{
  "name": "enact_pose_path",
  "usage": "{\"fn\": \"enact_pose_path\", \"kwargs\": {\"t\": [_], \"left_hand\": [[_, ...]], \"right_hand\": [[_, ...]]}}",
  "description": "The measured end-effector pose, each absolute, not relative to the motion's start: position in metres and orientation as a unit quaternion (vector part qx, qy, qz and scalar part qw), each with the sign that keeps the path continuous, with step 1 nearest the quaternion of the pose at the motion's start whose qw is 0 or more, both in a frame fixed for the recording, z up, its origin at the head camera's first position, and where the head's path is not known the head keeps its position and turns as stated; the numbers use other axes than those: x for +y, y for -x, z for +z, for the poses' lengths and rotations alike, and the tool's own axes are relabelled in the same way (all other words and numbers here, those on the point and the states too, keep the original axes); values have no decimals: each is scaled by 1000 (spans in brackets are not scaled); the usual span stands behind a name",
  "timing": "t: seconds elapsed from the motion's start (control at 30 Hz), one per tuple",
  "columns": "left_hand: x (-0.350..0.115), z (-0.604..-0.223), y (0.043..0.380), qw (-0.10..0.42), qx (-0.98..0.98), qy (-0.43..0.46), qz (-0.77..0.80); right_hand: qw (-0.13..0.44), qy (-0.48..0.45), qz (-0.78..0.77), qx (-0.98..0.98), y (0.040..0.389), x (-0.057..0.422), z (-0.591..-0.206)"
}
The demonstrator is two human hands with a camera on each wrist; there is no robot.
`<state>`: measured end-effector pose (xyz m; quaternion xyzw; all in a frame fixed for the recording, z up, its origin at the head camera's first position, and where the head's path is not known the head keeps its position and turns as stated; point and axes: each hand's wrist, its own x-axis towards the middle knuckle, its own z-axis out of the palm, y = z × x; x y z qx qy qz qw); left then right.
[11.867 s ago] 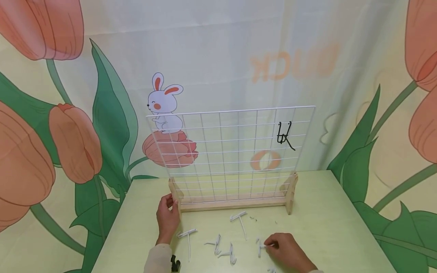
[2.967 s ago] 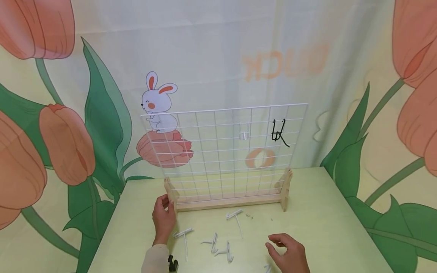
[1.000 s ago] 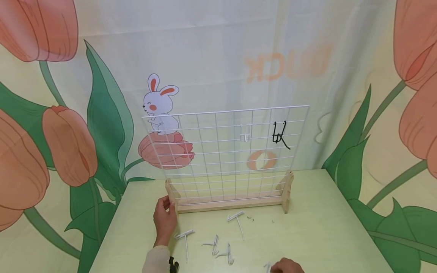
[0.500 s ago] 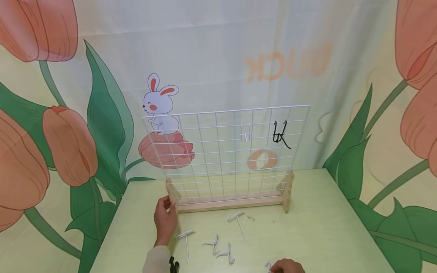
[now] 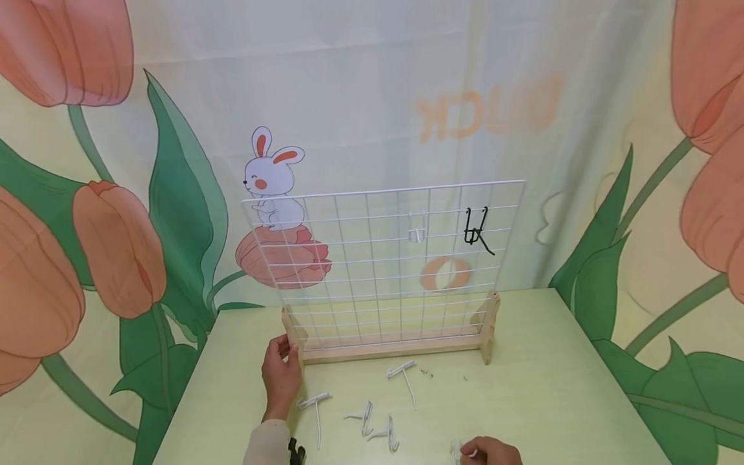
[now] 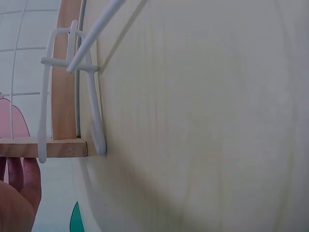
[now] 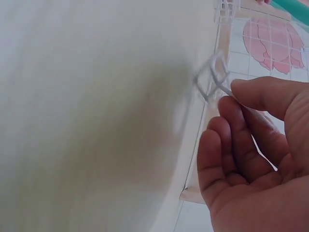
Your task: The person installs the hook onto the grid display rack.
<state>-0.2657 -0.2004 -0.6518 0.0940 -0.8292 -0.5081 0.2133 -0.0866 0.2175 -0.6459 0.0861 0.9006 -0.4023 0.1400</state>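
Note:
A white wire grid panel [image 5: 378, 258] stands upright in a wooden base [image 5: 395, 349]. My left hand [image 5: 281, 373] holds the base's left foot [image 6: 58, 148], fingers behind it. At the table's front, my right hand [image 5: 493, 450] pinches the stem of a white wire hook [image 7: 211, 79] between thumb and fingers, its bracket end free. A second white hook [image 5: 416, 234] hangs on the grid, left of a black hook [image 5: 475, 234] in the upper right. Several more white hooks lie on the table, among them one near the base [image 5: 402, 369] and one by the left wrist [image 5: 316, 403].
Two white hooks [image 5: 367, 416] lie close together between my hands. Small crumbs [image 5: 427, 373] are scattered before the base. A black buckle [image 5: 296, 452] sits at my left sleeve. Behind the pale table [image 5: 552, 374] hangs a printed curtain [image 5: 360, 97] with tulips and a rabbit.
A white hook, at my right hand on the table 11.9 seconds ago, now hangs on the grid. My right hand, free earlier, has moved toward the front edge and taken another hook. Left hand stays.

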Motion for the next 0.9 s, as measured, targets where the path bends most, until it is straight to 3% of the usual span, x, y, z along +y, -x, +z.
{"fn": "enact_pose_path", "kwargs": {"t": [0.23,0.5,0.9], "left_hand": [[-200,-649,266,219,-829,-98,-505],[-199,-651,267,219,-827,-96,-509],[-199,-653,267,212,-826,-102,-512]], "right_hand": [[40,-108,-386,915,86,206,-635],[-27,-109,-407,907,93,195,-625],[-72,-104,-474,871,102,181,-604]]}}
